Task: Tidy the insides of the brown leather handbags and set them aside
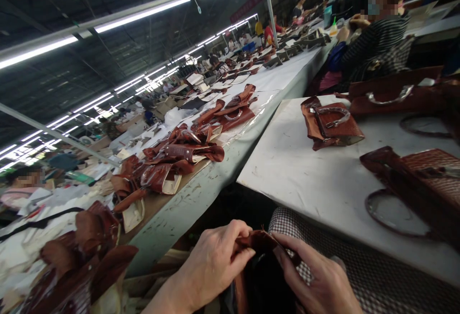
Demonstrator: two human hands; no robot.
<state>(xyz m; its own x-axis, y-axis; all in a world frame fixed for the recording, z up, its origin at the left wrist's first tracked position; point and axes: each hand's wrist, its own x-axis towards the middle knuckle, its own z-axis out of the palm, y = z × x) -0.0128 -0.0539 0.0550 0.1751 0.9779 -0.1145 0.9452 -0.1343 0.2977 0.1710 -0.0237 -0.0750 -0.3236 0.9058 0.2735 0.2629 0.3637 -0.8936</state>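
Both the left hand and right hand pinch a brown leather piece between their fingers near the white bench.

Brown leather piece, red-brown bag, white tabletop, greenish table side, black-and-white checked cloth

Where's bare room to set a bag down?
White tabletop beyond the right hand: the patch between its left corner, small brown bag and large front bag. Crowded: near stretch of the long bench, heaped with brown bags; also the tabletop's right end.
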